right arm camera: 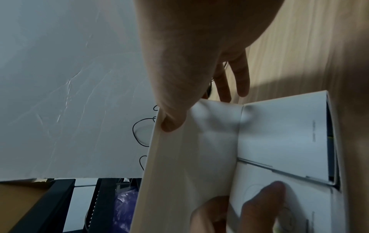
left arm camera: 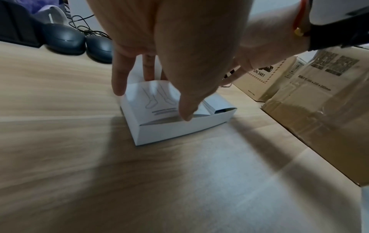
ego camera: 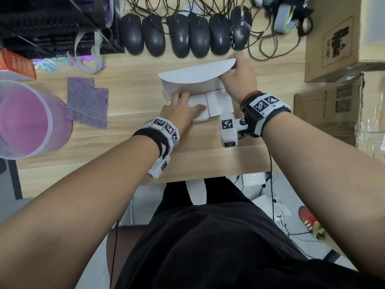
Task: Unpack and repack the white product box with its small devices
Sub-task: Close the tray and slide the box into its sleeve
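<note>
The white product box (ego camera: pixel 210 118) lies on the wooden desk (ego camera: pixel 125 151) with its lid (ego camera: pixel 193 75) raised and bent. My right hand (ego camera: pixel 234 66) pinches the lid's far right edge; the right wrist view shows the thumb (right arm camera: pixel 171 121) on the lid (right arm camera: pixel 179 157). Two white inner boxes sit side by side inside it, the right one (ego camera: pixel 219 104) uncovered. My left hand (ego camera: pixel 187 105) lies with straight fingers on the left inner box (left arm camera: pixel 151 100), which bears a line drawing. What the inner boxes hold is hidden.
Several black mice (ego camera: pixel 181 36) with tangled cables line the far edge behind the box. A purple cloth (ego camera: pixel 87 103) and a translucent bucket (ego camera: pixel 31 119) lie left. Cardboard boxes (ego camera: pixel 333 38) stand right. A black rack (ego camera: pixel 52 24) fills the far left.
</note>
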Demonstrator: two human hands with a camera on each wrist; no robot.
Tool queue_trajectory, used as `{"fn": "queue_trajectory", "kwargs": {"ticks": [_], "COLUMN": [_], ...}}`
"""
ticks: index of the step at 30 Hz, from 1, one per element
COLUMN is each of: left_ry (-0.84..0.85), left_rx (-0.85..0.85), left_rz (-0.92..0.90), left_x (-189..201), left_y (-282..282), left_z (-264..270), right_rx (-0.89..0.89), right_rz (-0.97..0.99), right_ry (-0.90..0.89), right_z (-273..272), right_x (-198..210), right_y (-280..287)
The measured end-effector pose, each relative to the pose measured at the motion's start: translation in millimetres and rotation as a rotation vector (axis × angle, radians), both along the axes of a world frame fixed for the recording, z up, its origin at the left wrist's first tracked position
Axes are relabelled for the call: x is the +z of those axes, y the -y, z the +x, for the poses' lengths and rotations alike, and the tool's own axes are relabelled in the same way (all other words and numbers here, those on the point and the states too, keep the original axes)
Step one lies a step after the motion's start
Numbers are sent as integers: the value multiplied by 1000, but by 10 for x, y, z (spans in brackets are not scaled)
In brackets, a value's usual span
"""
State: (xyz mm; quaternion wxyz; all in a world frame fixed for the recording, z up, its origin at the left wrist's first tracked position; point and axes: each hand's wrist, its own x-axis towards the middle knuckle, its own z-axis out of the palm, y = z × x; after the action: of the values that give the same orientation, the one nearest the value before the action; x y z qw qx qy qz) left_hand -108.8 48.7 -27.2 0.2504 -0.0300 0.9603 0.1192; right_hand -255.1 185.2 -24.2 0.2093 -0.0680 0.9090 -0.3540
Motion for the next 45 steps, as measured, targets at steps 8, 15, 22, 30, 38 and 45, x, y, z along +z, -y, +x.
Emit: {"fn": "queue_trajectory", "kwargs": {"ticks": [8,15,22,30,38,45], "left_ry": [49,100,-123,80,248,343], "left_rx": [91,12,619,783,648,808], "left_rz": [72,98,381,566,692,720], "left_x": [-115,-176,-152,-219,-156,-191], "left_y": [-43,10,211,374,430,374], "left_z": [-22,168,395,461,412,307], "right_rx": [39,102,-10,399,526,769], "right_rz": [22,-62,-256,225,334,597], "right_ry": [8,107,429,313,95,4], "right_z": [-88,-108,-126,91,277,437], "right_x": [-31,-16,102,-110,-258,-234], "right_y": [-21,-104,-449,-384,-256,-128]}}
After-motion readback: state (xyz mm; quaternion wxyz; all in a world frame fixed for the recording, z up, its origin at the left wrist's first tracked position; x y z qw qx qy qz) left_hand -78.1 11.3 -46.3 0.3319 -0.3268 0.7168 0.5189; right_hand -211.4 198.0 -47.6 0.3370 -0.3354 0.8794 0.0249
